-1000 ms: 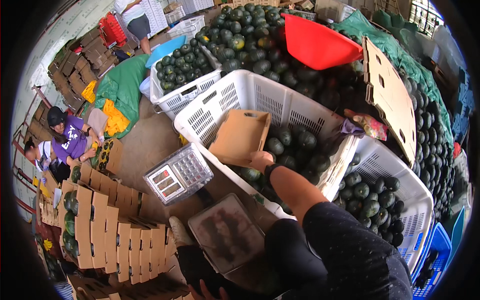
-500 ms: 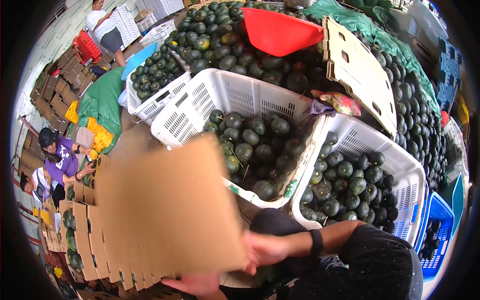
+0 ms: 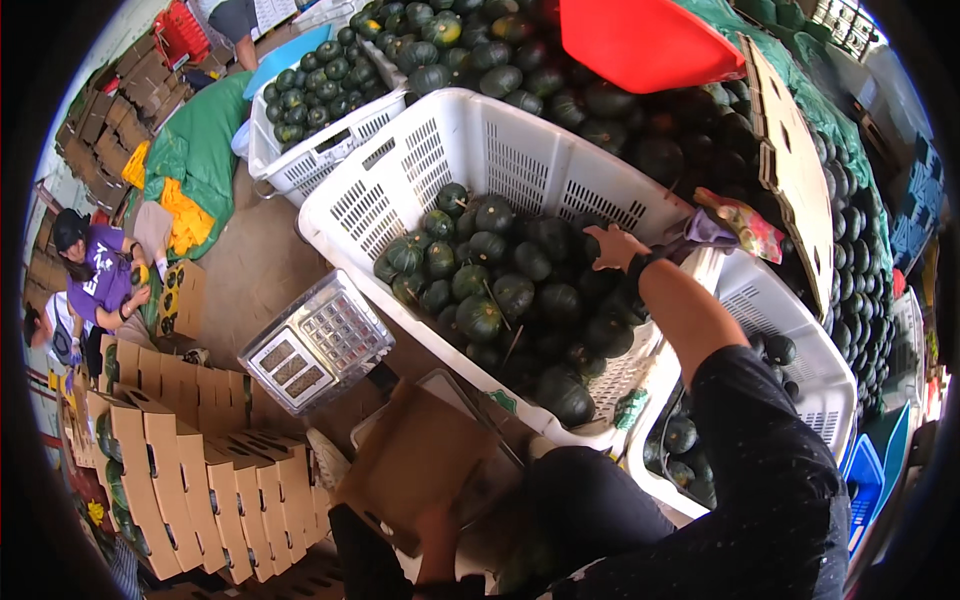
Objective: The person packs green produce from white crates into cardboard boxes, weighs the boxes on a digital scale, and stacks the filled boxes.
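My right hand [image 3: 613, 247] reaches into the large white plastic crate [image 3: 325, 205], fingers spread over the small dark green pumpkins [image 3: 479, 316] near its right wall. Nothing is clearly gripped in it. Low in the view my left hand [image 3: 436, 522] is closed on the near side of a brown cardboard box [image 3: 415, 450]; some of its fingers are hidden. The shallow box looks empty and sits tilted over a metal weighing platform [image 3: 440, 383]. Beside it stands a silver scale display [image 3: 318, 342] with a keypad.
Stacked cardboard boxes [image 3: 180, 480] of pumpkins stand at left. A second white crate [image 3: 800, 350] is at right, partly behind my arm. A red scoop-shaped tub [image 3: 650, 45] lies on the pumpkin heap. One person [image 3: 105, 265] in purple sits far left, handling a pumpkin.
The cardboard box has come down from in front of me to the weighing platform. My right hand has let go of it and moved up into the large crate. The view has shifted.
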Motion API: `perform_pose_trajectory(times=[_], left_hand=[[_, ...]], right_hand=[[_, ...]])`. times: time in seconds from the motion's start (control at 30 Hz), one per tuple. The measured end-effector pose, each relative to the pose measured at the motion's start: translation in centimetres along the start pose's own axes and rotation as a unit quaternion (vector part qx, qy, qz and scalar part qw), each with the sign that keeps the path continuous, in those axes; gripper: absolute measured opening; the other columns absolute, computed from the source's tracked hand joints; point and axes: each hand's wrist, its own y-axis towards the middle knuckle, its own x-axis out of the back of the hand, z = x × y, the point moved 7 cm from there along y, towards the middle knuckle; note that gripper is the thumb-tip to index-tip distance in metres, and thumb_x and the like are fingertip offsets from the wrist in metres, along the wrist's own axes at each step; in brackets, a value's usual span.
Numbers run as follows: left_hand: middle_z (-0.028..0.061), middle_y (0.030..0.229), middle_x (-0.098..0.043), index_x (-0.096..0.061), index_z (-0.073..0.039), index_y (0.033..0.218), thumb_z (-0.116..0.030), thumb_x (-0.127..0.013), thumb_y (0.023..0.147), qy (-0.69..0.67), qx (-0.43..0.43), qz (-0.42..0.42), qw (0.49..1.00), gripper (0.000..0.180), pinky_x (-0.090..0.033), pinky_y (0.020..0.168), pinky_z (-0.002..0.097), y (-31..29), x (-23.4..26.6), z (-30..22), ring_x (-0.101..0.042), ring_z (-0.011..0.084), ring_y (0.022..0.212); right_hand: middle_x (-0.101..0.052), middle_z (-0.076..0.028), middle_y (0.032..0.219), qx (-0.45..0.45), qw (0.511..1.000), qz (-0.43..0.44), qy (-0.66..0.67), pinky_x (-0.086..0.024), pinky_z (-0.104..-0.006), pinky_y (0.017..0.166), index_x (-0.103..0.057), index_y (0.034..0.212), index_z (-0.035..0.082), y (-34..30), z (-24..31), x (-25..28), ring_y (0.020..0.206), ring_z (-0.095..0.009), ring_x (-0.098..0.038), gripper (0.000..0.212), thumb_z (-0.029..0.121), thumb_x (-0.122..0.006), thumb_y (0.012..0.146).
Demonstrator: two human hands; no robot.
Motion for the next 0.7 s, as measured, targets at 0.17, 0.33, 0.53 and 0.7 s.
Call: perform_pose_trajectory(times=[0.17,0.33,0.53,0.7], left_hand=[[0.0167,0.094,-0.062,-0.061,-0.01,0.103,-0.025,-0.058,0.079,0.066,0.075,0.062,0.993,0.027,-0.049,0.071,0.0435,3.6,-7.7,3.2,-0.061,0.0348,0.082],[0.0183,0.118,-0.053,-0.043,-0.015,0.13,-0.044,-0.057,0.084,-0.644,0.093,-0.048,0.758,0.057,-0.046,0.088,0.0413,5.4,5.5,-4.5,-0.052,0.0294,0.111],[0.0203,0.131,-0.037,-0.033,-0.018,0.135,-0.048,-0.055,0.083,-0.894,-0.234,0.024,0.381,0.064,-0.053,0.079,0.0478,7.7,14.5,-11.4,-0.048,0.0383,0.111],[0.0147,0.122,-0.043,-0.041,-0.015,0.128,-0.029,-0.068,0.075,-0.722,0.083,-0.125,0.676,0.06,-0.047,0.087,0.0482,12.6,5.5,-0.4,-0.046,0.0324,0.112]], right_hand=[[-0.049,-0.014,0.121,0.012,0.992,-0.061,0.107,-0.05,-0.0395,0.078,-0.042,0.127,0.022,0.9,0.3,-0.1,0.099,-0.031,-0.057,0.067,0.029,-0.075,0.069],[-0.042,-0.008,0.132,0.214,0.71,0.262,0.618,-0.041,-0.0424,0.093,-0.031,0.137,0.019,-12.2,14.7,-1.6,0.123,-0.023,-0.039,0.066,0.039,-0.064,0.083],[-0.047,-0.011,0.128,0.297,0.945,-0.131,-0.037,-0.035,-0.0443,0.1,-0.046,0.127,0.014,-2.1,16.2,0.2,0.123,-0.031,-0.038,0.055,0.028,-0.065,0.077],[-0.051,-0.009,0.125,0.126,0.94,-0.068,-0.308,-0.021,-0.0603,0.101,-0.041,0.132,0.022,7.6,12.0,-5.6,0.125,-0.029,-0.037,0.073,0.034,-0.073,0.067]])
